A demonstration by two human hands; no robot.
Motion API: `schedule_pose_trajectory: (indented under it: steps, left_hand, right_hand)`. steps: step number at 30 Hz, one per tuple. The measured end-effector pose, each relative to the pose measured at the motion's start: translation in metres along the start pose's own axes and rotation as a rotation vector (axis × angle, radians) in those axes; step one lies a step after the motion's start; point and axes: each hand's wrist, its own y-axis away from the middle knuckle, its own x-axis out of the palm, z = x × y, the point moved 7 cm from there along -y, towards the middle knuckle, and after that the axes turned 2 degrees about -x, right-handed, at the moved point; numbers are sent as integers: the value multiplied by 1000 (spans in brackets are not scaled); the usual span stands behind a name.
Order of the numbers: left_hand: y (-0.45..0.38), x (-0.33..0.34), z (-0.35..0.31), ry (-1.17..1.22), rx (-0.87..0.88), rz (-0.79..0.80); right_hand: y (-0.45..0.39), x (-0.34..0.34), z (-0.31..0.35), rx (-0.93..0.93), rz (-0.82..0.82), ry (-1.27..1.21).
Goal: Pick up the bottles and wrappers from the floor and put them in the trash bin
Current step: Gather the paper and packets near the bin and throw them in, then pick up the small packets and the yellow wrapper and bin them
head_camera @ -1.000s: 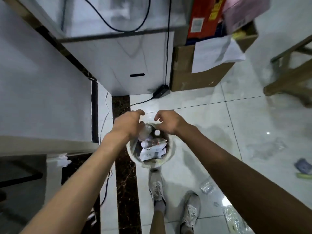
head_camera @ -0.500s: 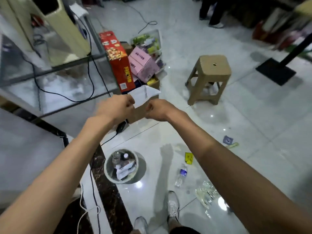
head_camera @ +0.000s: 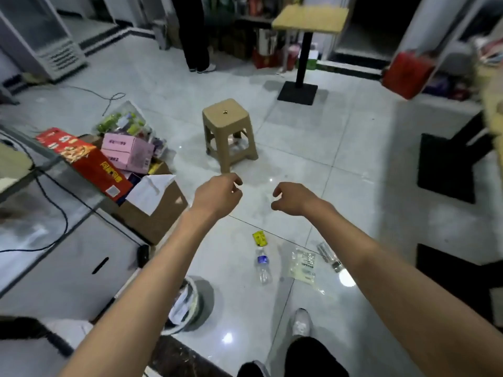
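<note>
Bottle [head_camera: 262, 263] wears an unreadable blue label; left hand [head_camera: 217, 195], right hand [head_camera: 292, 198] grips loosely curled, empty.

Clear bottle [head_camera: 263, 265] lying on floor, yellow wrapper [head_camera: 260, 238] beside, bin [head_camera: 200, 308] nearby

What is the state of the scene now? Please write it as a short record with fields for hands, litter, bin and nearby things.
left hand: left hand, raised, fingers loosely curled, holds nothing
right hand: right hand, raised, fingers loosely curled, holds nothing
litter on floor: clear water bottle lying down; yellow wrapper; clear plastic bag; clear wrapper
trash bin: trash bin, partly hidden by the left arm, paper inside
nearby: plastic stool; cardboard box
</note>
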Motion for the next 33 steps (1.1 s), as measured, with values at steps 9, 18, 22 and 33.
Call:
schedule_pose_trajectory:
  steps: [9, 18, 22, 33]
  left_hand:
    - [-39, 76, -40, -3, 135, 99]
    - [-143, 174, 34, -41, -17, 229]
    - [-196, 256, 79, -80, -34, 284]
    - [-331, 708, 245, -551, 240, 466]
  right_hand:
    - [-20, 14, -89, 172, 10, -129]
    - [-175, 59, -138, 225, 78, -160]
    - [-259, 117, -170, 297, 89, -148]
    - [-520, 512, -340, 370, 176, -131]
